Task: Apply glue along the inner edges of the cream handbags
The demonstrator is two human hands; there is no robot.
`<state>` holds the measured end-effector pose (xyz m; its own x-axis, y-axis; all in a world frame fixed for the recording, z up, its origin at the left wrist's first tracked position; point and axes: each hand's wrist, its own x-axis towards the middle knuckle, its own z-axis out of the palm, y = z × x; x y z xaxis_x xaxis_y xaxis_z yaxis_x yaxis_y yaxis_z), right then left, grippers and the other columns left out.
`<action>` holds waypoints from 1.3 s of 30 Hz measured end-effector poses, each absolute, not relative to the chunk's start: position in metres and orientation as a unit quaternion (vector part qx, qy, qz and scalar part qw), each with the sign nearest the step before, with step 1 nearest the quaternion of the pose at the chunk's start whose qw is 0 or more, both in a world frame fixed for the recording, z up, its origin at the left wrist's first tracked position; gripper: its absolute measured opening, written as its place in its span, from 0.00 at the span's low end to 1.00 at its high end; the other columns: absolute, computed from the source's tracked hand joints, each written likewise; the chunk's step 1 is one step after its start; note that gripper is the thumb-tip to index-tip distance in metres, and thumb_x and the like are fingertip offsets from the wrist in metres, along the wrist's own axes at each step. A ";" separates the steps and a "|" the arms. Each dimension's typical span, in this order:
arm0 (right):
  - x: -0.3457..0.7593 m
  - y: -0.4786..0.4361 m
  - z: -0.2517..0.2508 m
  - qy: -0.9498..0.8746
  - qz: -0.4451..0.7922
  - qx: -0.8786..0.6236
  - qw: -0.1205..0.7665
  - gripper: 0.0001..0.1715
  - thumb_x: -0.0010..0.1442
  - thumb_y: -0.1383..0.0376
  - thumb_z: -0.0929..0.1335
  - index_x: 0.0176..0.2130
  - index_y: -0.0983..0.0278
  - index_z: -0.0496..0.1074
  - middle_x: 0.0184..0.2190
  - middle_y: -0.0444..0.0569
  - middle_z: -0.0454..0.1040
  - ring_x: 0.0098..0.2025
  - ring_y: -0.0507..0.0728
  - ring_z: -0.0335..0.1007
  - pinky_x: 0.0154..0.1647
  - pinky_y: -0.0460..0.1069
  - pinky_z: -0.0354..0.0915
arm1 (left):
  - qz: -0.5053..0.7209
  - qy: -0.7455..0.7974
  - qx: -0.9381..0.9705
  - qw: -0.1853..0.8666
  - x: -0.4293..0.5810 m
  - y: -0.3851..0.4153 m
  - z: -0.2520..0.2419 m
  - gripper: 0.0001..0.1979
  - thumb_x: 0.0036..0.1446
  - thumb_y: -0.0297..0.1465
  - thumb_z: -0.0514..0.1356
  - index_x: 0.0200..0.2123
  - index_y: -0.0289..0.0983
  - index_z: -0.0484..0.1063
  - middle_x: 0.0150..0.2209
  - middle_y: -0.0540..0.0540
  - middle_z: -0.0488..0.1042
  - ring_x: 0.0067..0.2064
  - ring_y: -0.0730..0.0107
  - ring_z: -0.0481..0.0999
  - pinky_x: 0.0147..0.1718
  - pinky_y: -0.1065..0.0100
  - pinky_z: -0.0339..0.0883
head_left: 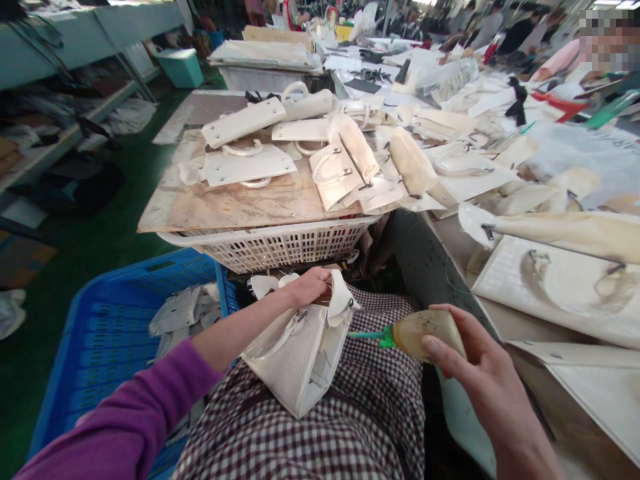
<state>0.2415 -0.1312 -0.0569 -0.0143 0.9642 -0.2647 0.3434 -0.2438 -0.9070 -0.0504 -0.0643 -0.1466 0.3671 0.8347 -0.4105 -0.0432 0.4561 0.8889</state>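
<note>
A cream handbag with a curved handle rests on my lap over a checkered apron. My left hand is closed on its upper edge, the fingertips partly hidden behind the material. In my right hand is a squeeze bottle with yellowish contents, held on its side between thumb and fingers. Its green cap and thin nozzle point left, with the tip close to the bag's open side panel. Whether the tip touches the panel I cannot tell.
A blue crate with cream pieces stands at my left. Ahead, a wooden board lies on a white basket and bears several cream bag parts. More bag pieces cover the table at my right. People work in the background.
</note>
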 end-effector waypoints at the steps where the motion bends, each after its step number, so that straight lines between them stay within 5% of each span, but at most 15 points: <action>1: 0.243 -0.133 -0.063 -0.510 0.483 -0.626 0.338 0.36 0.50 0.47 0.77 0.52 0.60 0.72 0.41 0.50 0.79 0.41 0.62 0.77 0.38 0.50 0.73 | 0.308 0.471 0.417 0.714 -0.050 -0.064 -0.146 0.06 0.32 0.24 0.58 0.20 0.32 0.73 0.22 0.51 0.72 0.25 0.72 0.70 0.26 0.72 0.63; 21: 0.238 -0.136 -0.101 -0.521 0.433 -0.647 0.350 0.36 0.49 0.47 0.77 0.52 0.61 0.72 0.43 0.51 0.79 0.41 0.63 0.76 0.42 0.53 0.72 | 0.313 0.475 0.426 0.704 -0.050 -0.061 -0.149 0.07 0.32 0.23 0.57 0.20 0.33 0.74 0.23 0.51 0.73 0.27 0.71 0.71 0.27 0.72 0.63; 29: 0.239 -0.143 -0.090 -0.544 0.461 -0.636 0.296 0.32 0.50 0.47 0.76 0.48 0.61 0.74 0.36 0.48 0.79 0.34 0.60 0.74 0.29 0.49 0.69 | 0.301 0.466 0.422 0.717 -0.049 -0.061 -0.155 0.02 0.32 0.24 0.58 0.17 0.33 0.70 0.20 0.51 0.70 0.23 0.73 0.66 0.22 0.72 0.56; 33: 0.234 -0.152 -0.079 -0.543 0.500 -0.613 0.281 0.31 0.50 0.46 0.76 0.47 0.61 0.75 0.33 0.47 0.78 0.31 0.60 0.74 0.24 0.48 0.67 | 0.302 0.467 0.426 0.714 -0.049 -0.061 -0.156 0.03 0.32 0.24 0.59 0.18 0.34 0.71 0.19 0.52 0.69 0.24 0.71 0.68 0.24 0.71 0.61; 39: 0.237 -0.148 -0.083 -0.553 0.476 -0.624 0.280 0.32 0.52 0.45 0.76 0.49 0.60 0.74 0.36 0.48 0.78 0.35 0.60 0.74 0.33 0.50 0.70 | 0.306 0.472 0.439 0.701 -0.047 -0.060 -0.152 0.04 0.33 0.23 0.59 0.19 0.33 0.73 0.20 0.51 0.71 0.28 0.68 0.72 0.28 0.69 0.67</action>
<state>0.2366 -0.1481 -0.0830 -0.0643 0.9565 -0.2845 0.4247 -0.2317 -0.8752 -0.0471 -0.0595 -0.1518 0.3670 0.8429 -0.3935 -0.0136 0.4278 0.9037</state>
